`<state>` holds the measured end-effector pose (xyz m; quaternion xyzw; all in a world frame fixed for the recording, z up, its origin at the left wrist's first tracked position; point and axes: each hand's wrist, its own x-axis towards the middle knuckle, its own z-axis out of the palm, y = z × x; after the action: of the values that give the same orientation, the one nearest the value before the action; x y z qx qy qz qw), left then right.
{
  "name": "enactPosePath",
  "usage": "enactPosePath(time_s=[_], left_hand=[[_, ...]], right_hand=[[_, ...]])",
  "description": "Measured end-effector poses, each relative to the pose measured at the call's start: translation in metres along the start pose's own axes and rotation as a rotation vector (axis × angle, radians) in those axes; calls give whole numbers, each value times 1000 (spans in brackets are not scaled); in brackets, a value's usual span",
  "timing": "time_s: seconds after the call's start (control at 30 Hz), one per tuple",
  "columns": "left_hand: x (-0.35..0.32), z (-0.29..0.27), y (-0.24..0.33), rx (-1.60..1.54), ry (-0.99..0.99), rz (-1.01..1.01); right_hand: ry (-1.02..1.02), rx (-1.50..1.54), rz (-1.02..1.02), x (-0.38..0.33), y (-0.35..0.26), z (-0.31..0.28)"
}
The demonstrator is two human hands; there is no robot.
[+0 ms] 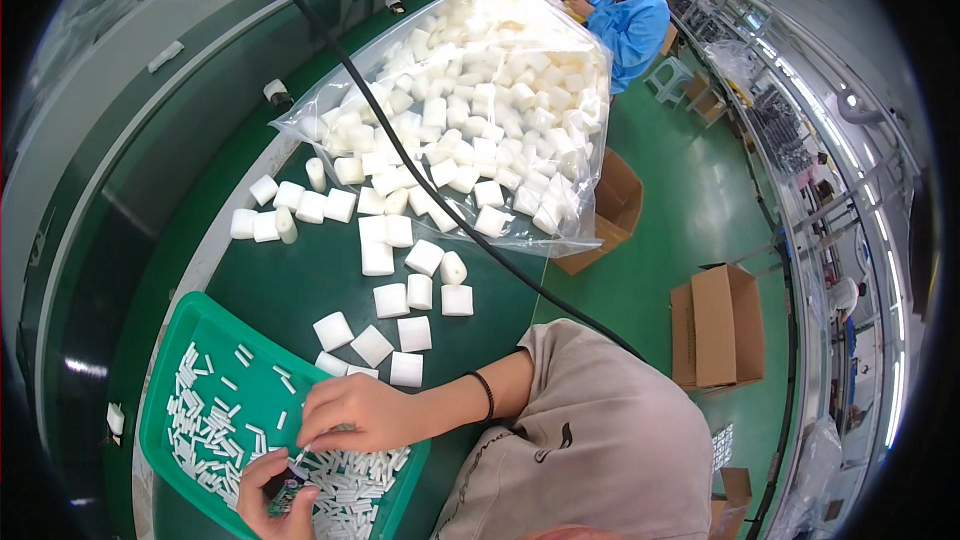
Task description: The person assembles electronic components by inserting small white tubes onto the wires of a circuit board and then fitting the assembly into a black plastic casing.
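Over the green tray (pixel 170 340), my left hand (pixel 262 500) grips a small dark part (pixel 286 486) with bits of green, which looks like a little circuit board assembly. My right hand (pixel 362 412), with a black band at its wrist, reaches in from the right. Its thumb and fingers pinch together just above that part, on what appears to be a small white tube (pixel 300 457). Many short white tubes (pixel 205 430) lie loose in the tray, to the left of and beneath my hands. The fingers partly cover the dark part.
White foam-like blocks (pixel 372 346) lie scattered on the green table beyond the tray. A large clear bag (pixel 480 100) spills more of them. A black cable (pixel 400 145) crosses above. Cardboard boxes (pixel 715 330) stand on the floor at right; a person in blue (pixel 632 30) works farther off.
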<state>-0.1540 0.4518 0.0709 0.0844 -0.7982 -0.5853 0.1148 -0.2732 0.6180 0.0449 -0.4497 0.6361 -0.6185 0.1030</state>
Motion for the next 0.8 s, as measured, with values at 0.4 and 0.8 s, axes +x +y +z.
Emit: enactPosePath(time_s=[0.4,0.8], left_hand=[[2,8,14,66,64,109],[0,7,11,56,-12,70]], right_hand=[[78,105,-123,4,-5,-2],[-141,9,-22,1,0,6]])
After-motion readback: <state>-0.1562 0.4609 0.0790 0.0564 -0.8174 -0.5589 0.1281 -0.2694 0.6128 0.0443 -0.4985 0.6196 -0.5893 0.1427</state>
